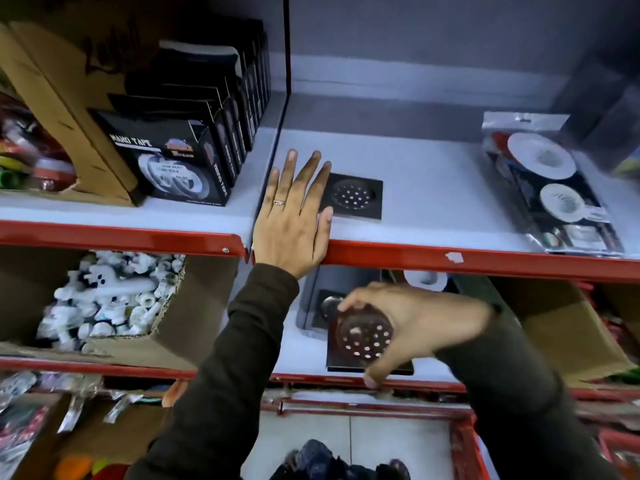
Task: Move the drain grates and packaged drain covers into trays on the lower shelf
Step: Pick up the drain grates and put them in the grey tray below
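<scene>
The right hand (pixel 398 327) is nearest, on the lower shelf (pixel 301 362), its fingers curled over a square black drain grate (pixel 363 344) with a round perforated centre; the thumb sits at the grate's front edge and the fingertips on its far left corner, so the grate is gripped from above, though blur hides how firmly. Just behind that hand a dark tray (pixel 311 306) lies against the shelf, with a second dark grate partly showing inside it. To the left of the hand stands a cardboard box of white pipe fittings (pixel 110 299); to its right, another cardboard box (pixel 561 320) closes in that side. Higher up, the left hand (pixel 294 209) lies flat and spread on the upper shelf (pixel 433 202), palm down over the red front rail (pixel 485 259), index finger and thumb touching the left edge of another drain grate (pixel 355 195). Right of that grate is bare grey shelf, then a packaged drain cover set (pixel 550 185) well apart. Left of the hand, beyond a divider, stand black tape boxes (pixel 173 157).
</scene>
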